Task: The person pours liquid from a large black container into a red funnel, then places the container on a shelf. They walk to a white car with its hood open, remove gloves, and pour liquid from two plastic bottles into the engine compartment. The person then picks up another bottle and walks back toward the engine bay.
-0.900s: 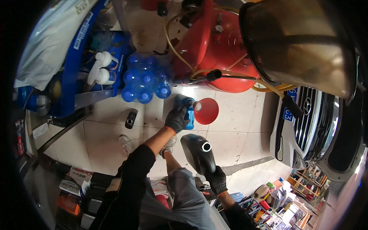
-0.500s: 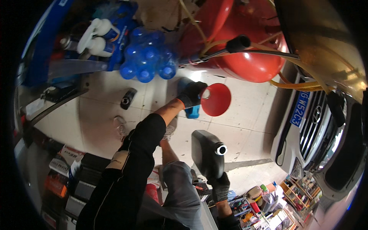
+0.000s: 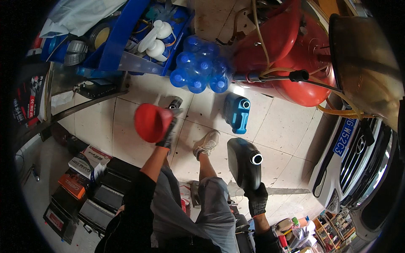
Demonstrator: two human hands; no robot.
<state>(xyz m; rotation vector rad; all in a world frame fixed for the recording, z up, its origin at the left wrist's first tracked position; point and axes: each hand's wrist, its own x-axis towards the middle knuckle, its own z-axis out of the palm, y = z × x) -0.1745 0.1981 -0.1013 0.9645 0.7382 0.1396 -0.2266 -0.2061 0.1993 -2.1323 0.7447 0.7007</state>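
Observation:
My left hand (image 3: 169, 135), in a dark glove, is closed round the red funnel (image 3: 148, 122), whose wide mouth tilts to the left. Close behind the funnel's spout, a small black bottle (image 3: 175, 102) is on the floor; I cannot tell whether they touch. On the right, my gloved right hand (image 3: 257, 200) grips a black jug (image 3: 242, 165) at its near end. The jug's pale-rimmed mouth has no cap on. Further off, a blue jug (image 3: 236, 113) with an uncapped mouth rests on the tiles, apart from both hands.
Blue-capped bottles (image 3: 200, 67) in a pack stand beyond, beside a red tank (image 3: 295, 80) with hoses. A blue tray (image 3: 126, 61) holds white pump bottles. Boxes (image 3: 90, 162) line the left; a white car's front (image 3: 337, 156) is on the right.
My left hand has carried the funnel leftward, away from the blue jug to near the small black bottle. My right hand still grips the black jug. The view has shifted.

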